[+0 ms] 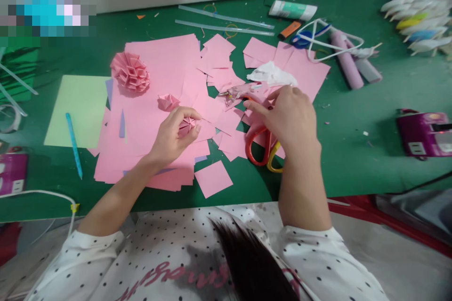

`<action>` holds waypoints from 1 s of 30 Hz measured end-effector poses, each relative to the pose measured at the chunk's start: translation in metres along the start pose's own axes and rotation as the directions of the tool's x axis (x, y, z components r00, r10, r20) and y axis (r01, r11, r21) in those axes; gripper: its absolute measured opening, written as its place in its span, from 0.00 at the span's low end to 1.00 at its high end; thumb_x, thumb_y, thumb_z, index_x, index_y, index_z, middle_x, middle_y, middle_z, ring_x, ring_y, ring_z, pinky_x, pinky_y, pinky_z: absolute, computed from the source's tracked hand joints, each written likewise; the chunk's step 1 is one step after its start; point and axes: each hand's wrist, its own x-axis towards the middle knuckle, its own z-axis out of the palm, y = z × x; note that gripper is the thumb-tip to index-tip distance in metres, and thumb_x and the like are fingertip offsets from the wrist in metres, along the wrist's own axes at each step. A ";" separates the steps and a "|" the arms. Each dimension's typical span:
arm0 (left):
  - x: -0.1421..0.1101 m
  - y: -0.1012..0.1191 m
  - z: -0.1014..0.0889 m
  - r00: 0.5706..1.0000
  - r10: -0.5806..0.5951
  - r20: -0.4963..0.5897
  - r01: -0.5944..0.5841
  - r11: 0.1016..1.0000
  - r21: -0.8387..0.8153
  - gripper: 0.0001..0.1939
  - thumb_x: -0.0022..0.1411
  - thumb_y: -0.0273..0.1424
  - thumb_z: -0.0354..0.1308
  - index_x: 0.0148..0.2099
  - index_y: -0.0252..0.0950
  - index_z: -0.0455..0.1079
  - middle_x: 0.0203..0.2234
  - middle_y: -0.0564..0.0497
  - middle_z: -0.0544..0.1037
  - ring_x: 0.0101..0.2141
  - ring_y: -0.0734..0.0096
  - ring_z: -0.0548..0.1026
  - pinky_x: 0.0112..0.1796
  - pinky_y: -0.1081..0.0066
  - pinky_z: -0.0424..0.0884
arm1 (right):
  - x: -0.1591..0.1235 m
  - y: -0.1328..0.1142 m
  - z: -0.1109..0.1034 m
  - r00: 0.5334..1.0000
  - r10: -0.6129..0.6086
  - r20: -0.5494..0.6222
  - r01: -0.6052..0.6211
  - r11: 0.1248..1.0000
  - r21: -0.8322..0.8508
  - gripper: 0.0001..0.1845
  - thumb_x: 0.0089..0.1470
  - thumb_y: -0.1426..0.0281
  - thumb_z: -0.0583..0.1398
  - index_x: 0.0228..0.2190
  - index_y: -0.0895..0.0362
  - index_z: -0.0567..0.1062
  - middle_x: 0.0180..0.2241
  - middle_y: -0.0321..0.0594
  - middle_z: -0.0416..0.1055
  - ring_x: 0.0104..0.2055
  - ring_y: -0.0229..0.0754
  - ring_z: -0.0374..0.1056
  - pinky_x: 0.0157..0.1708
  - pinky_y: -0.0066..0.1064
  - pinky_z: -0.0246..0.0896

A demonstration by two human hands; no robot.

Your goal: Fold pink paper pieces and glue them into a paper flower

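My left hand (pixel 175 132) is closed around a small folded pink paper piece (pixel 187 125) with pleats fanning from its centre. Just above it, another folded pink piece (pixel 168 101) lies on the pink sheets (pixel 155 70). My right hand (pixel 293 115) curls over the rear of a pinkish glue gun (pixel 240 92), whose metal tip points left; part of the grip is hidden by the hand. Scissors (pixel 259 148) with red and yellow handles lie under my right wrist, partly covered. A pink pleated paper ball (pixel 130 73) rests at the upper left of the sheets.
Cut pink squares (pixel 213 181) scatter over the green table (pixel 353 150). Crumpled white tissue (pixel 271 74) and clear glue sticks (pixel 226 27) lie farther back. A blue pen (pixel 73 146) crosses pale green paper (pixel 77 108) at left. A purple box (pixel 425 132) stands at right.
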 end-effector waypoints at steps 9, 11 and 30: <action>0.002 0.002 0.000 0.999 0.048 -0.019 -0.049 0.999 -0.002 0.08 0.72 0.39 0.61 0.47 0.40 0.73 0.42 0.51 0.82 0.44 0.69 0.79 0.48 0.66 0.76 | 0.013 0.001 0.031 0.995 0.026 -0.093 -0.014 0.993 0.121 0.21 0.48 0.58 0.69 0.37 0.53 0.68 0.41 0.52 0.76 0.44 0.56 0.72 0.47 0.52 0.69; 0.002 0.001 0.001 0.999 0.002 -0.040 -0.003 1.000 -0.015 0.10 0.72 0.41 0.62 0.45 0.40 0.73 0.40 0.51 0.82 0.42 0.68 0.80 0.47 0.65 0.76 | 0.009 -0.007 0.023 0.990 0.054 -0.128 -0.029 0.982 0.186 0.21 0.46 0.60 0.69 0.38 0.52 0.67 0.40 0.48 0.76 0.42 0.53 0.72 0.45 0.50 0.69; 0.002 0.002 -0.001 0.997 -0.029 -0.069 0.030 1.000 0.004 0.12 0.69 0.43 0.66 0.47 0.41 0.78 0.63 0.44 0.78 0.61 0.55 0.78 0.62 0.48 0.75 | -0.012 -0.033 0.009 0.996 0.038 -0.077 -0.013 0.954 0.300 0.21 0.51 0.56 0.68 0.27 0.47 0.61 0.22 0.33 0.59 0.30 0.46 0.64 0.29 0.41 0.61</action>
